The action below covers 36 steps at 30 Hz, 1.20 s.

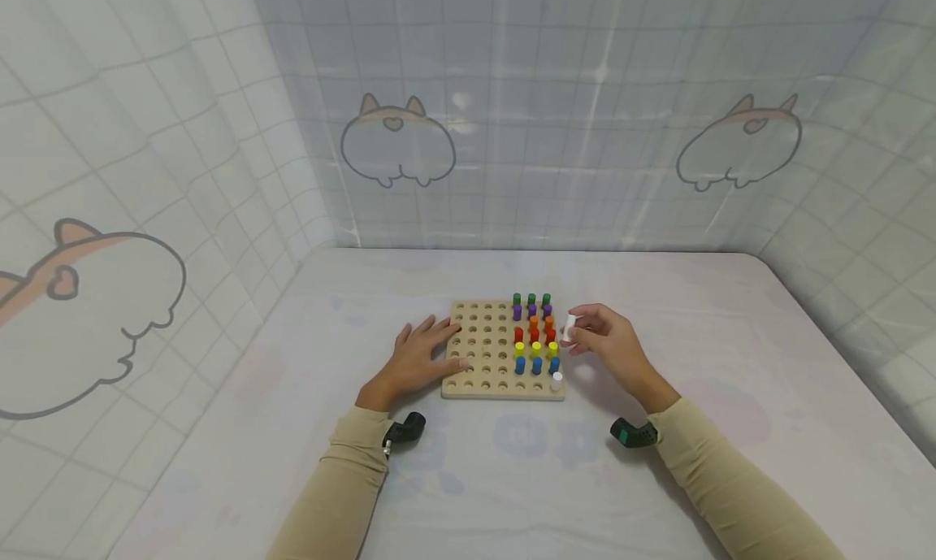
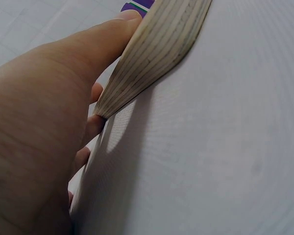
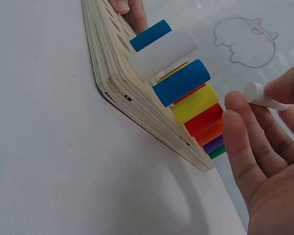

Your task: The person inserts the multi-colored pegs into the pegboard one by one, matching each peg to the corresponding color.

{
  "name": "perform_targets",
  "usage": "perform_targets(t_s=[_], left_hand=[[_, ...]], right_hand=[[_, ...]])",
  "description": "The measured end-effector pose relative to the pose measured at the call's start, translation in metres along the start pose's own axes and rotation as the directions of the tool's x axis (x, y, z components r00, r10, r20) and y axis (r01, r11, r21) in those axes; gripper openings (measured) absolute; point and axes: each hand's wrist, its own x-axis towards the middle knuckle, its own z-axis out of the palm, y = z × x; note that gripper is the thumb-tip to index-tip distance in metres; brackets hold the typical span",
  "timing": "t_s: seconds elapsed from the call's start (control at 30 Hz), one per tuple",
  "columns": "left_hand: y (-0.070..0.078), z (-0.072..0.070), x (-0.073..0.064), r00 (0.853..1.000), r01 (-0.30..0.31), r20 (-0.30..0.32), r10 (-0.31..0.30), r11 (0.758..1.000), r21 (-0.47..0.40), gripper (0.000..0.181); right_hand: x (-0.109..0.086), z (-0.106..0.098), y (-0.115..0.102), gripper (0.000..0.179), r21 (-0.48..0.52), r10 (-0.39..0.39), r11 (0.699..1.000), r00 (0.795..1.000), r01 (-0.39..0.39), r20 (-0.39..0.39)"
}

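Note:
A wooden pegboard (image 1: 504, 397) lies in front of me, its left columns showing bare holes. My left hand (image 1: 420, 355) rests at the board's left edge with fingers spread; in the left wrist view the thumb (image 2: 98, 41) lies over the rim. Just off the right edge, my right hand (image 1: 610, 345) pinches a white peg (image 3: 257, 93) between thumb and fingers, above the table. One white peg (image 1: 556, 381) stands in the front right corner hole. Behind it rise rows of blue pegs (image 1: 537, 366), yellow pegs (image 1: 536, 349), red pegs (image 1: 535, 334), and two orange pegs (image 1: 548, 322).
Purple pegs (image 1: 532, 310) and green pegs (image 1: 531, 298) fill the right side of the far rows. A pale cloth (image 1: 504, 495) covers the table. Hanging sheets (image 1: 556, 121) with a grid and cartoon animals enclose the back and sides. Dark wrist cameras (image 1: 633, 432) sit at both cuffs.

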Motion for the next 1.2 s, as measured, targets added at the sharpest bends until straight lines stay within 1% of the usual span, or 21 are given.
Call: perform_targets(t_s=[0.3, 0.53, 0.7, 0.9, 1.07, 1.2], left_hand=[[-0.001, 0.001, -0.002, 1.000, -0.001, -0.004, 0.001, 1.000, 0.012, 0.086], [-0.001, 0.000, -0.002, 1.000, -0.009, 0.002, 0.009, 1.000, 0.028, 0.085], [0.000, 0.000, -0.003, 1.000, -0.012, -0.003, 0.012, 0.999, 0.038, 0.085], [-0.001, 0.000, -0.005, 1.000, -0.014, -0.003, 0.014, 0.999, 0.034, 0.085], [0.000, 0.000, -0.006, 1.000, -0.026, -0.012, 0.027, 0.999, 0.023, 0.085], [-0.002, 0.001, -0.006, 1.000, -0.024, -0.010, 0.025, 0.999, 0.024, 0.085]], right_hand=[[-0.007, 0.005, -0.001, 0.035, -0.015, -0.004, 1.000, 1.000, 0.004, 0.009], [-0.017, 0.009, -0.002, 0.040, -0.040, -0.005, 0.999, 1.000, 0.006, 0.025], [-0.022, 0.013, -0.004, 0.033, -0.041, -0.020, 0.999, 0.998, 0.022, 0.055], [-0.025, 0.018, -0.005, 0.034, -0.031, -0.067, 0.997, 0.993, 0.071, 0.095], [-0.028, 0.021, -0.005, 0.030, -0.079, -0.098, 0.991, 0.991, 0.105, 0.093], [-0.031, 0.023, -0.006, 0.029, -0.107, -0.115, 0.986, 0.989, 0.124, 0.088]])
